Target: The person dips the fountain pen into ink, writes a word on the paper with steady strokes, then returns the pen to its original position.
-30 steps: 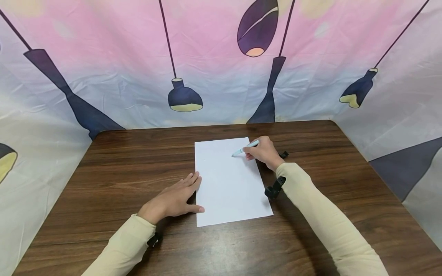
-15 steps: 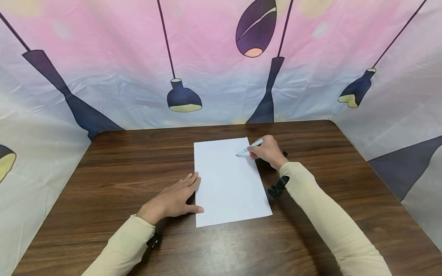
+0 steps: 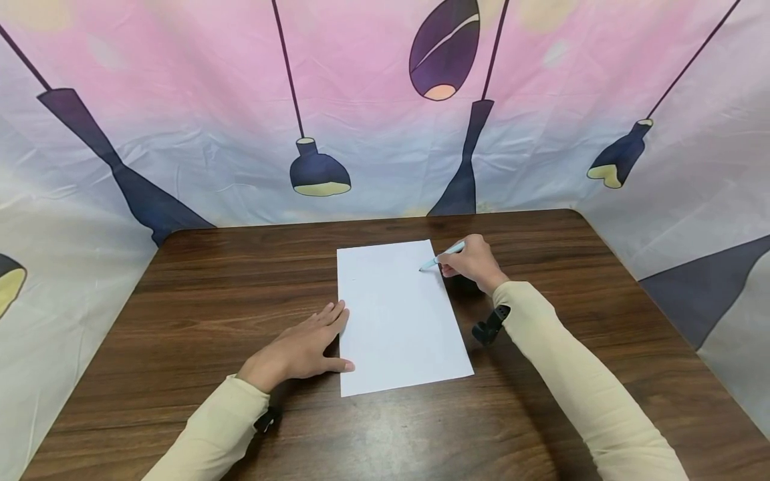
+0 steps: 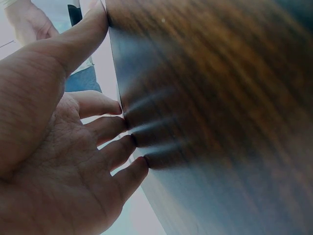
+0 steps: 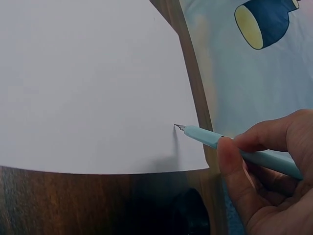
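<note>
A white sheet of paper (image 3: 397, 321) lies on the brown wooden table. My right hand (image 3: 472, 262) pinches a light blue fountain pen (image 5: 200, 135) between thumb and fingers, over the sheet's far right part. In the right wrist view the slim metal nib points down right at the paper's surface, and its shadow falls beside it. My left hand (image 3: 307, 344) lies with straight, spread fingers at the sheet's left edge. Its thumb and fingertips overlap that edge. Near the paper's upper left is a tiny faint mark (image 3: 353, 279).
Wood-grain table (image 3: 210, 300) surrounds the sheet on every side. Behind its far edge hangs a pink and blue cloth (image 3: 373, 100) printed with hanging lamps. A black wrist device (image 3: 490, 325) hangs beneath the right sleeve, beside the paper's right edge.
The right hand has slid steadily to the right with the fountain pen, its nib moving across the far part of the sheet toward the right edge. The left hand and paper have stayed put.
</note>
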The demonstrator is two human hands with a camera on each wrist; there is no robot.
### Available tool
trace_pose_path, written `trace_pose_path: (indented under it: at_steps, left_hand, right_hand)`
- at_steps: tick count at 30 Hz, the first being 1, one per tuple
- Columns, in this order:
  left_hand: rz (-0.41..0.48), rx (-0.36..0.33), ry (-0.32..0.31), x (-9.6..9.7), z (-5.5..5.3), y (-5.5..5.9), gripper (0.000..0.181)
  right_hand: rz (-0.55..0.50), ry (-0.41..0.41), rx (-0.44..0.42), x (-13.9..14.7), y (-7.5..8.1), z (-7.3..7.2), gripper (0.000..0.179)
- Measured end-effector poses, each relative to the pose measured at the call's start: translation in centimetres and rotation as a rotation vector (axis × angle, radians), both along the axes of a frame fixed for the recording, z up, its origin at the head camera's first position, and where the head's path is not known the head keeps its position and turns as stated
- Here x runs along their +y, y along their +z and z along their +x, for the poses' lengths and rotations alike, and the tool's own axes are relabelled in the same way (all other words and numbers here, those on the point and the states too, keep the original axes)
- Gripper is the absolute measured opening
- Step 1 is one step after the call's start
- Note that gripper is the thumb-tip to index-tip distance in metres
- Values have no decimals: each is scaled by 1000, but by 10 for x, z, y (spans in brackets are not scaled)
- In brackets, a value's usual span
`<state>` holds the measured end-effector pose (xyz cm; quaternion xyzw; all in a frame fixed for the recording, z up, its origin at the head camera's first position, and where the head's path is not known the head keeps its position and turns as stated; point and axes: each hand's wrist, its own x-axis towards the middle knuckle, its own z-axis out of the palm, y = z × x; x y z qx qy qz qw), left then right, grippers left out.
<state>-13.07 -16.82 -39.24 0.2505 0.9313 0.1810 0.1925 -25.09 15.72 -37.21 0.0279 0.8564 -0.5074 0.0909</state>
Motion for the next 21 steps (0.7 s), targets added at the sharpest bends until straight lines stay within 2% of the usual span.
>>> trace_pose_path:
  at_steps: [6,16,21]
  left_hand:
    - [0,1,-6,0,0,1,95]
    - [2,-2,-7,0,1,2,95]
    - [5,-1,-3,0,1,1,95]
  right_hand:
    - [16,-8,-7,5,2,0,21]
    - [-16,-8,-7,8,0,-1,22]
    - [-57,-13,33,9,-2,0,22]
